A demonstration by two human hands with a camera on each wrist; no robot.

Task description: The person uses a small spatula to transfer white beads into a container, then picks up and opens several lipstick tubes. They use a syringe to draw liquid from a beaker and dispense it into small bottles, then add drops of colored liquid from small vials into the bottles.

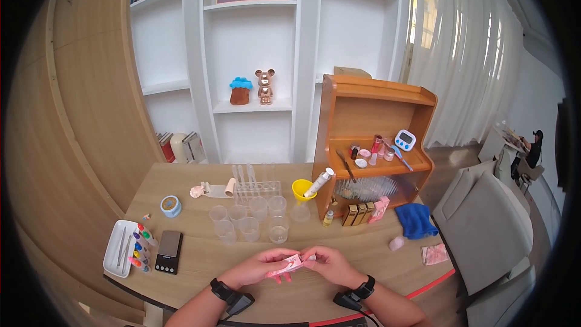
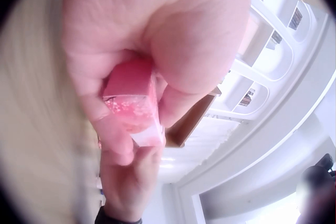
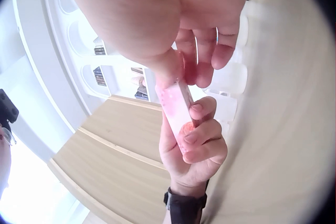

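A small pink-and-white cardboard box (image 1: 289, 264) is held above the near edge of the table. My left hand (image 1: 257, 268) grips it, with the fingers wrapped along its sides. The right hand (image 1: 330, 264) pinches its other end between thumb and forefinger. In the right wrist view the long face of the box (image 3: 176, 109) shows an orange-red print, and the right hand's other fingers (image 3: 223, 56) hang free of it. From the left wrist, a closed pinkish-red end of the box (image 2: 131, 79) faces the camera.
Clear plastic cups (image 1: 249, 229) and a tube rack (image 1: 266, 189) stand mid-table. A yellow funnel (image 1: 302, 189) is beside the wooden cabinet (image 1: 376, 94). To the left are a black scale (image 1: 169, 253), colored markers (image 1: 140, 248) and a white tray (image 1: 111, 257); a blue cloth (image 1: 415, 220) lies right.
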